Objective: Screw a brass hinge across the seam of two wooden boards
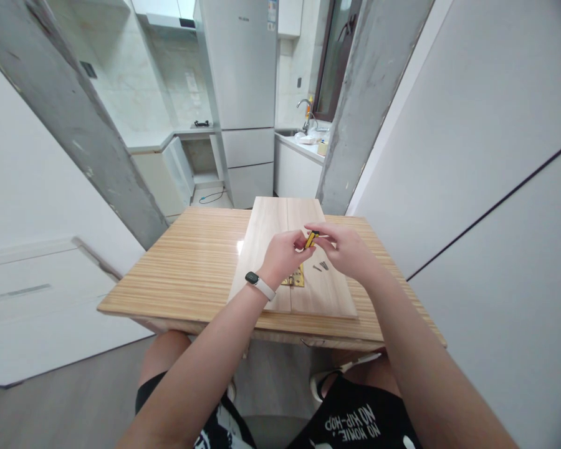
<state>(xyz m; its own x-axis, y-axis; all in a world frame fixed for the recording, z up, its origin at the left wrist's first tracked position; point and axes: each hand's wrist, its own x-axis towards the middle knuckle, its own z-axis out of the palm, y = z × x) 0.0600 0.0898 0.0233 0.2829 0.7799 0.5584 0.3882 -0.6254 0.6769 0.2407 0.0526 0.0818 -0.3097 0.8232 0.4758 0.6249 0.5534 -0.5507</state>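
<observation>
Above wooden boards (280, 249), both hands' fingers (299, 242) pinch a yellow screwdriver (311, 239).

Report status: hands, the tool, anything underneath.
Left hand and right hand both grip small yellow screwdriver above the boards. Brass hinge across the seam, loose screws beside it. Nothing blocking.

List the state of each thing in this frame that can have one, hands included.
Left hand: raised over the boards, pinching the screwdriver.
Right hand: raised, fingers on the screwdriver's far end.
Screwdriver: yellow and black, held between both hands, off the boards.
Hinge: brass, lying flat across the boards' seam.
Screws: loose, lying on the right board.
Boards: flat, side by side on the table.
</observation>
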